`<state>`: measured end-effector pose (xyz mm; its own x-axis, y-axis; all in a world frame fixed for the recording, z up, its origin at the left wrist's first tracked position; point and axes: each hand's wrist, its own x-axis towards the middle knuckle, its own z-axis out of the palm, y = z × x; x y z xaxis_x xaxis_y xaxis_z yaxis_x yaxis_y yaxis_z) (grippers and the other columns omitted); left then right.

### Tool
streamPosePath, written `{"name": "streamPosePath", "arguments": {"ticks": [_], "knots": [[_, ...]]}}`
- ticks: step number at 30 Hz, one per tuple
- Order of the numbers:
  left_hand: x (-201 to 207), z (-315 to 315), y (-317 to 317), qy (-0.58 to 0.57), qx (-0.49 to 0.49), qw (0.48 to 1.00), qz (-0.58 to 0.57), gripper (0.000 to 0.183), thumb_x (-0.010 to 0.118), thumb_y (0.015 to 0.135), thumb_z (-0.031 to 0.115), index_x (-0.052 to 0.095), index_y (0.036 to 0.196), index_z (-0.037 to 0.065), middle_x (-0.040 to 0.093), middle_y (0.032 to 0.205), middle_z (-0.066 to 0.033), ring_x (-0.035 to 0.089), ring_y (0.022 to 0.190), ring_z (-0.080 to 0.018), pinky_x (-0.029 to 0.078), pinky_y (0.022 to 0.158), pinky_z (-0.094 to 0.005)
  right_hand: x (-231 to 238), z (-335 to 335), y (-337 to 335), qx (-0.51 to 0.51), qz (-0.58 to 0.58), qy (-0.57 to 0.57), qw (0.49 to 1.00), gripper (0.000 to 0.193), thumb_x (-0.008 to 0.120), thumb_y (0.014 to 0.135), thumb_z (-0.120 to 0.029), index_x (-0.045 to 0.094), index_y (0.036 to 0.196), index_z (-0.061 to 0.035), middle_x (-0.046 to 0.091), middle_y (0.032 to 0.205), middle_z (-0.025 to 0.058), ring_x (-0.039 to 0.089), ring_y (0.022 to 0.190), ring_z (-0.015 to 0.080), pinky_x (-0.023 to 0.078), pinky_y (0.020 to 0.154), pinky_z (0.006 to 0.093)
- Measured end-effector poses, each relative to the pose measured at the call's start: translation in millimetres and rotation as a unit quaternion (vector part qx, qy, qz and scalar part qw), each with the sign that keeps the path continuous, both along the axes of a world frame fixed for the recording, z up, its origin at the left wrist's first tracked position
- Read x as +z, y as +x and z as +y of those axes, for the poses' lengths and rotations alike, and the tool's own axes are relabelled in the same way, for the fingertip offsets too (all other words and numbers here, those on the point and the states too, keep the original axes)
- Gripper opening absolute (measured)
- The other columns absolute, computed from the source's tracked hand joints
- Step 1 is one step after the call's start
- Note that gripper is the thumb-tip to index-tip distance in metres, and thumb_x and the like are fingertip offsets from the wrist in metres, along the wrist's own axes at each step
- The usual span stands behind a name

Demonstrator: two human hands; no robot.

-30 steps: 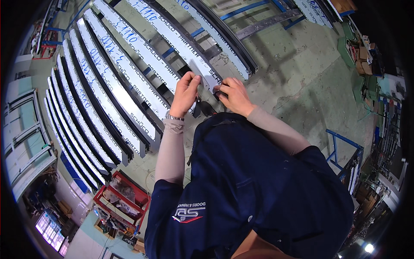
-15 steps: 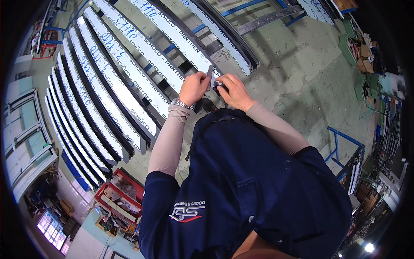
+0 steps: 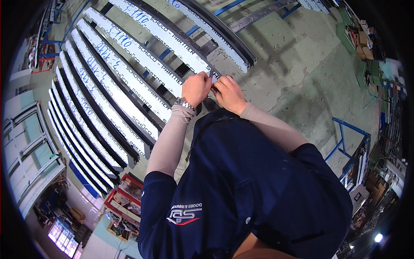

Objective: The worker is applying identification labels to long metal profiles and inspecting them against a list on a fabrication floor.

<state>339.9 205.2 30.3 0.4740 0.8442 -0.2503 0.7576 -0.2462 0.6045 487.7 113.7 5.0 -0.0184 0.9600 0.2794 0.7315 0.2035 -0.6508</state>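
Observation:
My left hand point(image 3: 196, 89), with a metal watch on its wrist, is closed on a thin grey strip point(image 3: 211, 71) that sticks up past the thumb. Close beside it, my right hand point(image 3: 230, 93) has its fingers bent and pinched together near the strip's lower part. What sits between those fingers is too small and covered to name. Both hands are in front of my body, over the near end of a long profile point(image 3: 172, 41) faced with white printed film. Several more such profiles point(image 3: 113, 88) with black edges and blue handwriting lie side by side to the left.
Blue and dark rack bars point(image 3: 263, 16) run beneath the profiles. A blue metal frame point(image 3: 343, 137) stands at right. A red bin point(image 3: 125, 203) is at lower left. Green crates with cardboard boxes point(image 3: 363, 45) line the far right. The floor point(image 3: 297, 90) is worn green.
My right hand has moved left, closer to my left hand, and its fingers have drawn together, covering the small dark thing seen there before. The view has shifted slightly.

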Motion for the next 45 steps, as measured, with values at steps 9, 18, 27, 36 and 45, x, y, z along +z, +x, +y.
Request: {"name": "streamPosePath", "arguments": {"ticks": [9, 18, 27, 36, 45], "knots": [[0, 5, 5, 0.028, -0.033, 0.999, 0.020, 0.025, 0.061, 0.090, 0.026, 0.066, 0.087, 0.001, 0.069, 0.079, -0.0238, 0.067, 0.076, -0.0446, 0.053, 0.070, -0.0535, 0, 7, 9, 0.034, -0.033, 0.003, 0.999, 0.007, 0.065, 0.085, -0.007, 0.061, 0.089, -0.0028, 0.056, 0.093, 0.0117, 0.059, 0.090, 0.0326, 0.052, 0.077, 0.0436], [3, 3, 9, 0.011, -0.041, 0.999, 0.027, 0.025, 0.061, 0.088, 0.024, 0.066, 0.087, 0.000, 0.069, 0.080, -0.0254, 0.067, 0.077, -0.0450, 0.053, 0.072, -0.0539, 15, 89, 80, -0.184, -0.045, 0.118, 0.975, 0.009, 0.062, 0.094, -0.015, 0.062, 0.094, -0.0059, 0.058, 0.094, 0.0147, 0.064, 0.084, 0.0359, 0.053, 0.069, 0.0464], [14, -2, 1, -0.276, 0.343, 0.683, -0.582, 0.022, 0.052, 0.107, 0.027, 0.055, 0.099, 0.006, 0.058, 0.077, -0.0021, 0.061, 0.061, -0.0144, 0.061, 0.070, -0.0392, 85, 71, 87, -0.252, 0.315, 0.016, 0.915, 0.010, 0.063, 0.100, -0.011, 0.064, 0.099, -0.0009, 0.064, 0.081, -0.0004, 0.058, 0.070, 0.0071, 0.048, 0.063, 0.0245], [39, 2, 26, -0.360, 0.496, 0.480, -0.628, 0.027, 0.048, 0.107, 0.031, 0.048, 0.089, 0.012, 0.046, 0.076, 0.0014, 0.041, 0.062, -0.0124, 0.038, 0.057, -0.0298, 91, 25, 5, 0.036, 0.225, -0.051, 0.972, 0.014, 0.070, 0.091, -0.014, 0.074, 0.102, -0.0048, 0.065, 0.092, 0.0118, 0.065, 0.082, 0.0310, 0.052, 0.074, 0.0387], [57, 13, -14, -0.237, 0.452, 0.575, -0.640, 0.026, 0.050, 0.107, 0.031, 0.050, 0.089, 0.012, 0.059, 0.086, -0.0038, 0.038, 0.056, -0.0091, 0.030, 0.049, -0.0268, -8, 61, 115, -0.242, -0.027, -0.141, 0.959, 0.087, 0.079, 0.081, -0.048, 0.047, 0.142, 0.0046, 0.058, 0.133, 0.0259, 0.053, 0.128, 0.0402, 0.044, 0.108, 0.0448]]}}
